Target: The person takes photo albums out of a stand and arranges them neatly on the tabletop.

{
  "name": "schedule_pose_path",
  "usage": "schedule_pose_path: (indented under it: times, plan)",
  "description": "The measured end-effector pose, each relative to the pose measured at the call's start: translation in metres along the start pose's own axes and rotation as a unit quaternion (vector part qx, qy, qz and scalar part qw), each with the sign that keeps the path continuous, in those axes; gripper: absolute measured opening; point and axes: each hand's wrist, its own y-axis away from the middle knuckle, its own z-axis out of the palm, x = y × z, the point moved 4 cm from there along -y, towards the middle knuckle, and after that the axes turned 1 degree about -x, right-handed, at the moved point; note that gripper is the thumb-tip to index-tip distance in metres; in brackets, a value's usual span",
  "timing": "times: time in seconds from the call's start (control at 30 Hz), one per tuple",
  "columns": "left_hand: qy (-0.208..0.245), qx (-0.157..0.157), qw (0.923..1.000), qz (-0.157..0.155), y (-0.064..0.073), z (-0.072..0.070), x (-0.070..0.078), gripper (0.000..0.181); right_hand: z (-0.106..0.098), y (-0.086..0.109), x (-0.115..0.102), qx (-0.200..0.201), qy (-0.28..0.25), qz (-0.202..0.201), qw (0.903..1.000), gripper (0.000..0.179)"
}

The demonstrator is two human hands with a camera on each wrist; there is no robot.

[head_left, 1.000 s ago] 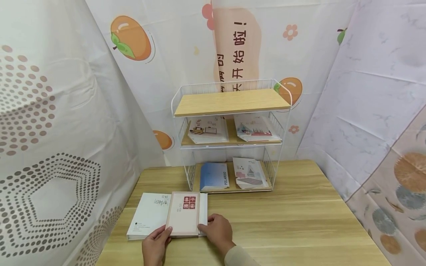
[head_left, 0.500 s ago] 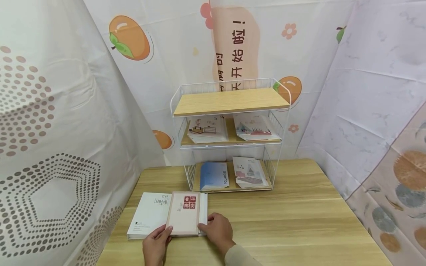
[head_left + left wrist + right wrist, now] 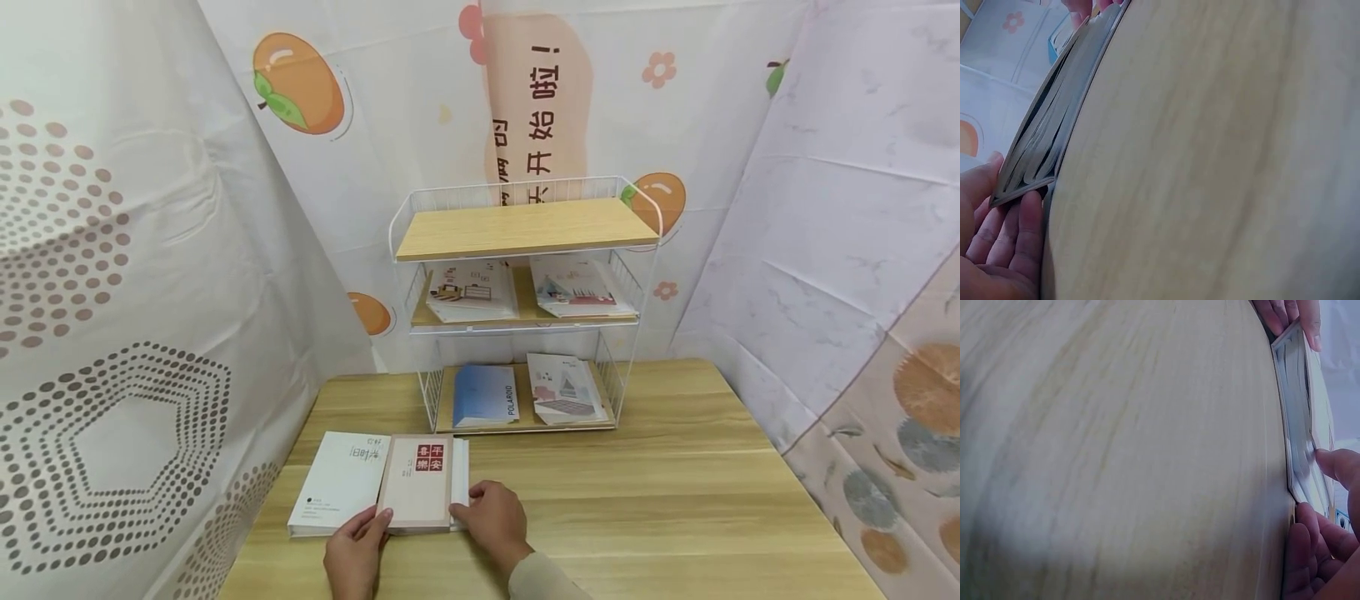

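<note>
A beige-covered album (image 3: 414, 500) with a red square of characters lies on the table in the head view, its white inner pages showing past the cover's right edge. My left hand (image 3: 355, 550) grips its lower left corner, thumb on the cover; in the left wrist view the fingers (image 3: 1022, 228) curl beneath the spine side. At the opposite edge my right hand (image 3: 493, 518) has its thumb against the cover's edge, and the right wrist view shows the other fingers (image 3: 1310, 544) under the back cover. Several loose page edges (image 3: 1297, 400) fan slightly between the covers.
A white book (image 3: 337, 479) lies directly left of the album. Behind stands a white wire rack (image 3: 525, 229) with wooden shelves. Its middle shelf bears two stacks of illustrated booklets (image 3: 471, 292); the lower one holds blue POLAROID albums (image 3: 483, 396) and more booklets (image 3: 566, 390).
The head view has shifted very slightly. Both hands keep their hold on the album, which stays in the same place.
</note>
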Motion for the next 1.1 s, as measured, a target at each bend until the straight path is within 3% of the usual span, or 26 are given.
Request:
schedule_pose_path:
  times: [0.23,0.37,0.47,0.7,0.87,1.1]
  plan:
    - [-0.075,-0.026,0.9965,0.026,0.001,-0.001,0.011,0.043,0.000,0.000,0.001,-0.004,-0.004,-0.008,1.0000,0.037]
    - [-0.175,-0.031,0.9827,0.053,0.005,-0.005,0.024,0.041,-0.002,0.001,0.001,-0.016,-0.010,-0.017,0.9997,0.035]
    - [-0.256,-0.036,0.9632,0.074,0.010,-0.009,0.035,0.037,-0.003,0.002,-0.001,-0.040,-0.021,-0.028,0.9986,0.034]
    - [-0.401,-0.016,0.9050,0.141,0.016,-0.013,0.070,0.031,-0.010,0.000,-0.006,-0.102,-0.030,-0.055,0.9928,0.036]
    - [-0.430,-0.024,0.8849,0.176,0.016,-0.010,0.099,0.027,-0.019,-0.005,-0.010,-0.116,-0.038,-0.072,0.9899,0.034]
    - [-0.393,-0.018,0.8811,0.263,0.013,0.004,0.144,0.028,-0.041,-0.020,-0.019,-0.101,-0.053,-0.088,0.9895,0.031]
